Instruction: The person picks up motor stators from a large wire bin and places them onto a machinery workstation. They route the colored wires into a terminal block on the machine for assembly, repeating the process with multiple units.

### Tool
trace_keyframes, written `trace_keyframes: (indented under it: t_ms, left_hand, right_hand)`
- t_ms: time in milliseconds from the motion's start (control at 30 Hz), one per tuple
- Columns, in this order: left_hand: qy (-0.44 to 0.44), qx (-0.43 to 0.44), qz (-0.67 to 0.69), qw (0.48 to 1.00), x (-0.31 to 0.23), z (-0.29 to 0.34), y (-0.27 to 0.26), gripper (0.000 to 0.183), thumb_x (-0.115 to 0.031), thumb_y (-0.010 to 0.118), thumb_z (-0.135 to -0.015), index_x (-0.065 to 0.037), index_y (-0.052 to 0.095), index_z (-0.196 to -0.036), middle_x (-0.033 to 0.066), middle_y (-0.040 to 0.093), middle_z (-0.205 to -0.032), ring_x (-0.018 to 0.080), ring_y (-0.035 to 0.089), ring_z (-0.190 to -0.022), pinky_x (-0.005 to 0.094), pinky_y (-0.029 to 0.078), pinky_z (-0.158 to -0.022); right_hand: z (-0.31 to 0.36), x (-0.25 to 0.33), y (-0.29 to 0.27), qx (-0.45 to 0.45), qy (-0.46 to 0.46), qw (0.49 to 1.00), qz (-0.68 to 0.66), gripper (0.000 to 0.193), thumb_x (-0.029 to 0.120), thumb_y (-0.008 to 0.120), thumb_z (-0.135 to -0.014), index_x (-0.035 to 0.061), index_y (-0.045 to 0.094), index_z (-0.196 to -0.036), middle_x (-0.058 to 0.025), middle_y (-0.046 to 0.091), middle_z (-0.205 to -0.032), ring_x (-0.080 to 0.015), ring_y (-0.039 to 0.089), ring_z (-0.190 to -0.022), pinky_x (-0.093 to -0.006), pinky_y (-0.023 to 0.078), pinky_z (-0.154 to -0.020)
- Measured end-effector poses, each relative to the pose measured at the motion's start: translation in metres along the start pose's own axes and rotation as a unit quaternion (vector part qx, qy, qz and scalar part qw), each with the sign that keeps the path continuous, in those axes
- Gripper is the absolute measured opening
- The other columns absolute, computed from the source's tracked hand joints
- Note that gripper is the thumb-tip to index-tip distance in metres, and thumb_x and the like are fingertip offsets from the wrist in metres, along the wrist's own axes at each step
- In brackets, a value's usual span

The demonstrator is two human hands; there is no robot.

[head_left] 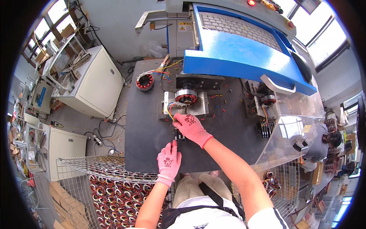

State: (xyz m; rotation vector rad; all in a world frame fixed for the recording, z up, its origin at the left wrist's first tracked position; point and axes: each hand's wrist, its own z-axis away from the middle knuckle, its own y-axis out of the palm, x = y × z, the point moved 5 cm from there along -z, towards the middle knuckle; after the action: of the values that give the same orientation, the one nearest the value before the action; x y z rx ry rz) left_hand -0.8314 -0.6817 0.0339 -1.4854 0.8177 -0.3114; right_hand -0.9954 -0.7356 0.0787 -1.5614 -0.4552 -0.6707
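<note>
My right hand (pixel 190 128), in a pink glove, reaches over the dark worktable with its fingertips pinched around a yellow wire (pixel 170 113). That wire comes from a motor stator (pixel 186 96) with red windings, seated in a metal fixture (pixel 202 107). Just below the pinch sits a row of black clip terminals (pixel 183 136), partly covered by my right hand. My left hand (pixel 169 162), also pink-gloved, has its index finger stretched up to the near left end of these terminals. Its other fingers are partly hidden, and nothing shows in its grasp.
Another stator (pixel 145 82) lies at the table's back left. A third stator (pixel 268 100) sits in a right-hand fixture beside more black terminals (pixel 265 129). A blue machine cover (pixel 244 53) overhangs the back. Wire baskets of stators (pixel 126 198) stand below. Small coloured sleeves litter the tabletop.
</note>
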Motion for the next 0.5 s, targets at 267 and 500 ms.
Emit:
trace_keyframes:
  t_ms: [267,500]
  left_hand:
    - [-0.133,-0.069,0.363,0.920,0.018,0.004,0.004,0.055,-0.014,0.060,-0.089,-0.005,0.042,-0.140,0.0161,0.050,-0.121,0.0228,0.055,-0.095,0.0339,0.048,-0.084]
    - [-0.175,-0.098,0.430,0.880,0.027,0.006,0.020,0.044,-0.010,0.050,-0.096,-0.004,0.043,-0.139,0.0131,0.051,-0.121,0.0240,0.052,-0.112,0.0343,0.042,-0.098]
  right_hand:
    - [0.006,0.003,0.001,-0.024,0.001,0.999,-0.029,0.024,0.025,0.059,-0.089,0.0047,0.059,-0.101,-0.0162,0.066,-0.087,-0.0344,0.064,-0.085,-0.0426,0.049,-0.073]
    - [0.116,0.078,-0.102,0.007,-0.062,0.994,-0.087,0.032,0.021,0.064,-0.088,0.0053,0.062,-0.117,-0.0122,0.068,-0.099,-0.0252,0.067,-0.085,-0.0337,0.053,-0.077]
